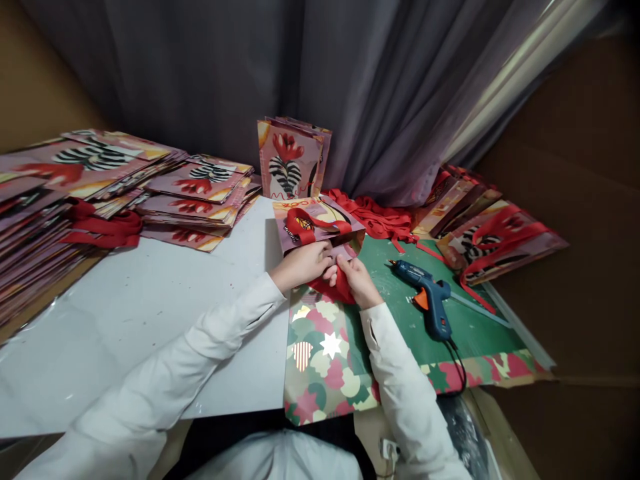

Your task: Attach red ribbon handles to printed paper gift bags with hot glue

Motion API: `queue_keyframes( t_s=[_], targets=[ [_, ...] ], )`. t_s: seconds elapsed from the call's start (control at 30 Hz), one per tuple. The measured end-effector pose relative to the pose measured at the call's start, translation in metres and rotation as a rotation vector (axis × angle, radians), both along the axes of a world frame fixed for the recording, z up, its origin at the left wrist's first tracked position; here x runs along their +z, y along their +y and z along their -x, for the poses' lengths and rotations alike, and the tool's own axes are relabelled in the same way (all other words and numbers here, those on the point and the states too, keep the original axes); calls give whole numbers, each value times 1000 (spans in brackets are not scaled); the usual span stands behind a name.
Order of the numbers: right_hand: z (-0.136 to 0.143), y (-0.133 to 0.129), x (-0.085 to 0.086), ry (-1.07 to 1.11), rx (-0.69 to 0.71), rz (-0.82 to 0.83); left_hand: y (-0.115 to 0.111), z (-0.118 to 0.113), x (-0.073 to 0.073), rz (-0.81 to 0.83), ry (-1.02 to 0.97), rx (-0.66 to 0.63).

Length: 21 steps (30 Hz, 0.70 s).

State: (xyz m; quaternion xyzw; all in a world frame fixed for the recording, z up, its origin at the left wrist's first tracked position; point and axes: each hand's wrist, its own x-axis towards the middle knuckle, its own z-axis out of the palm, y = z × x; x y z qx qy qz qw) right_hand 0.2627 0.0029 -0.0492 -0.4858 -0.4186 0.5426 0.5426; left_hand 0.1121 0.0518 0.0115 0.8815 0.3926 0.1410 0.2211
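A pink printed paper gift bag [319,208] lies in front of me, its open mouth facing my body. A red ribbon [327,225] loops over its upper panel. My left hand [306,262] is closed at the rim of the mouth, its fingertips pinching the bag's edge. Close beside it, my right hand [351,275] is closed with thumb and fingers pinching a second red ribbon [340,288], which hangs down below the bag's mouth. The fingertips of both hands nearly meet, and the exact contact there is partly hidden.
A blue glue gun [434,303] lies right on a green mat [400,320]. Behind are a heap of red ribbons [373,215] and an upright bag [290,160]. Stacked flat bags [200,193] stand left; ribboned bags [500,243] lean right. A grey curtain [225,80] hangs behind.
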Motion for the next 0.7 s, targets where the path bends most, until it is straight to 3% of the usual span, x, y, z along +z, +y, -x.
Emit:
queue_keyframes(
  t_s=[0.27, 0.43, 0.53, 0.63, 0.7],
  targets=[
    [-5, 1, -6, -102, -129, -10, -43, 20, -3, -306, 189, 144],
    [-1, -2, -9, -210, -123, -6, -39, 31, -9, -411, 239, 155],
    [2, -8, -10, -327, -244, -51, -33, 36, -20, -444, 252, 148],
    [4, -15, -4, -491, -397, -176, -30, 44, -34, -480, 243, 133],
    [2, -17, 5, -694, -390, -313, -30, 50, -42, -510, 222, 96]
  ],
)
